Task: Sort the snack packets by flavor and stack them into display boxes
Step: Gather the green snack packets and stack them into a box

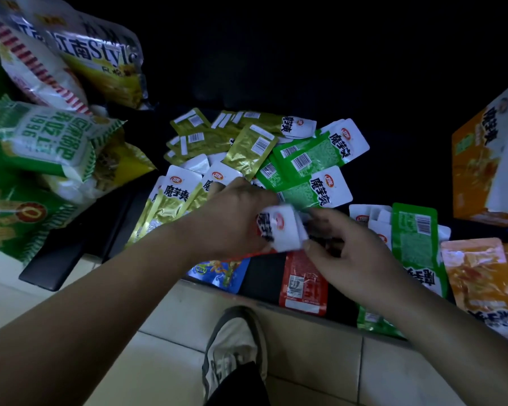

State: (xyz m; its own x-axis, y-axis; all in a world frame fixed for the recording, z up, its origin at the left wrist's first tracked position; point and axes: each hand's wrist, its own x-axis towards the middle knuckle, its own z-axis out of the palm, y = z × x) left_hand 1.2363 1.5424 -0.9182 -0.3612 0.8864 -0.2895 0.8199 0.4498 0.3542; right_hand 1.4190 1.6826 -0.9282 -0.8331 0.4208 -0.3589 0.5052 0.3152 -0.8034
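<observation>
My left hand [235, 218] grips a small stack of red snack packets [282, 230] by their white tops, just above the dark table. My right hand [346, 247] touches the stack's right edge with thumb and fingertips. Several gold packets [247, 148] lie heaped at the table's middle, with green packets [311, 159] to their right. One red packet [304, 282] lies under my hands. A green packet [414, 241] and orange packets [481, 276] lie at the right. An orange display box [487, 165] stands at the far right.
Large snack bags [50, 136] are piled at the left on the dark table [53, 268]. A blue packet [220, 271] lies at the table's front edge. Below are a tiled floor [165, 317] and my shoe [235, 341].
</observation>
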